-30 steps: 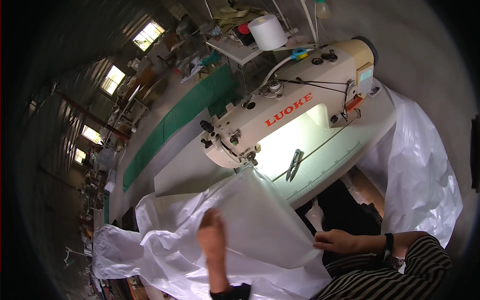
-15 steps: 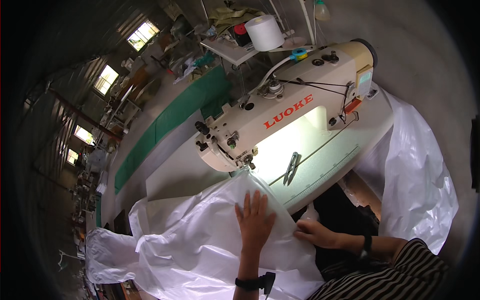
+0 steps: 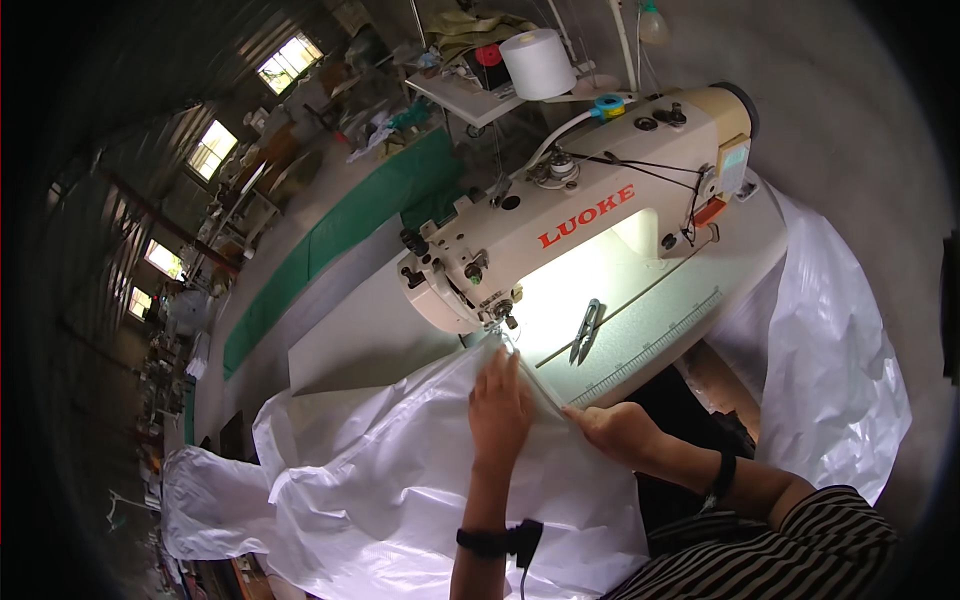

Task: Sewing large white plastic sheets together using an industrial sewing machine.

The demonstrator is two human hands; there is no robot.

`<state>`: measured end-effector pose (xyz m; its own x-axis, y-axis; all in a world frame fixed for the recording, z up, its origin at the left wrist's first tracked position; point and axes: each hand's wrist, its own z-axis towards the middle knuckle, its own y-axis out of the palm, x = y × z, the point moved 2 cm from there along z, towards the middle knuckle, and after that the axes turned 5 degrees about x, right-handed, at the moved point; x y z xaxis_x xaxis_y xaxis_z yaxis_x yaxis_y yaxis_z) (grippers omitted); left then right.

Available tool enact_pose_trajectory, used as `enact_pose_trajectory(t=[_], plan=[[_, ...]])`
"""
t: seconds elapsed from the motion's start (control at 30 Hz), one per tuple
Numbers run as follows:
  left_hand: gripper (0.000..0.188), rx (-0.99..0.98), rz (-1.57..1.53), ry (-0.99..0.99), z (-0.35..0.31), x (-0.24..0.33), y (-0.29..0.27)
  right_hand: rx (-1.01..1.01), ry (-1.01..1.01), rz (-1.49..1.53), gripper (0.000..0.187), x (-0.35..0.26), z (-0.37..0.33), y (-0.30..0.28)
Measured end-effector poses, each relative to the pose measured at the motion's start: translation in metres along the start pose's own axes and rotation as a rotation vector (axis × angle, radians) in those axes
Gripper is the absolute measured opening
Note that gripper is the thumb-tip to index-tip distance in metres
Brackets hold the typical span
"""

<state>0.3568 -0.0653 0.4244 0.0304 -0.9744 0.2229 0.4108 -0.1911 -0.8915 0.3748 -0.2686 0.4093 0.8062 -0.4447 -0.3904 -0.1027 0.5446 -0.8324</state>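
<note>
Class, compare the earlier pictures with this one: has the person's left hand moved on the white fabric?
Yes. The left hand has slid up the white fabric toward the sewing machine's needle, its fingertips now just short of it.

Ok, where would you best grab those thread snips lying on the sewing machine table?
Probably at the looped end of the thread snips, nearest the table's front edge, coming from the right hand side. The blades point up toward the sewing machine, and they lie flat, so pinch across their sides.
</note>
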Motion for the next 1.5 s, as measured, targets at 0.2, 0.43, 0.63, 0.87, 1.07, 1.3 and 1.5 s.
enact_pose_trajectory(t=[0.2, 0.43, 0.63, 0.87, 1.07, 1.3, 1.5], plan=[[0.039, 0.111, 0.149, 0.112, 0.012, -0.009, 0.019, 0.028, -0.090, -0.052, 0.019, 0.000, 0.009, -0.001], [0.032, 0.175, 0.063, 0.022, 0.014, -0.010, 0.026, 0.203, 0.082, -0.107, 0.015, 0.014, 0.080, 0.021], [0.034, 0.193, 0.143, 0.059, 0.011, -0.017, 0.026, -0.044, 0.301, -0.004, 0.017, 0.003, 0.098, 0.028], [0.042, 0.125, 0.098, 0.042, 0.017, -0.009, 0.017, -0.192, 0.399, 0.217, 0.027, 0.012, 0.101, 0.023], [0.039, 0.056, 0.063, 0.033, 0.022, -0.018, 0.018, 0.007, 0.031, -0.397, 0.016, -0.011, 0.103, 0.038], [0.038, 0.135, 0.108, 0.051, 0.012, -0.022, 0.027, -0.003, -0.050, -0.475, 0.013, -0.012, 0.101, 0.039], [0.037, 0.154, 0.113, 0.042, 0.016, -0.019, 0.023, -0.016, -0.072, -0.433, 0.015, -0.014, 0.106, 0.024]])
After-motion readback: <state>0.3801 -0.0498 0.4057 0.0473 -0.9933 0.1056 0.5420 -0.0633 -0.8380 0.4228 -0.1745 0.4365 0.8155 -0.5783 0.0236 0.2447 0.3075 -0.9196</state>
